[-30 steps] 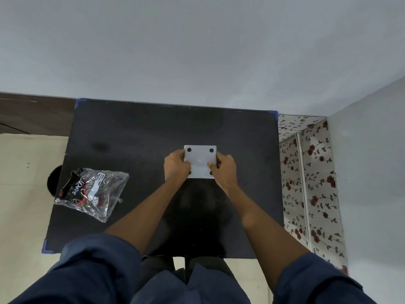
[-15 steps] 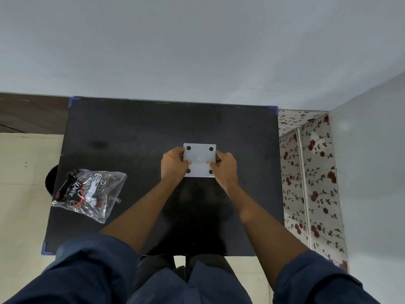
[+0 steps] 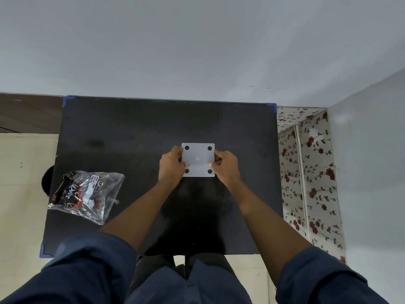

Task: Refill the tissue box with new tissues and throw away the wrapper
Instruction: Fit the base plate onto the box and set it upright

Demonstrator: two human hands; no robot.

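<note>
A square white tissue box [image 3: 198,159] is upside down in the middle of the black table [image 3: 135,128], its base with black round feet at the corners facing me. My left hand [image 3: 172,166] grips its left side and my right hand [image 3: 225,166] grips its right side, thumbs resting on the base. A crumpled clear plastic wrapper [image 3: 87,195] with black and red print lies flat on the table's left part, well apart from both hands. The tissues themselves are out of sight.
The table stands against a grey wall. A cabinet covered in rose-patterned paper [image 3: 306,172] stands close on the right. A dark round object [image 3: 47,181] shows on the pale floor, half hidden under the table's left edge.
Both hands have stayed on the box's sides; the thumbs now lie further in on the base. The wrapper has not moved.
</note>
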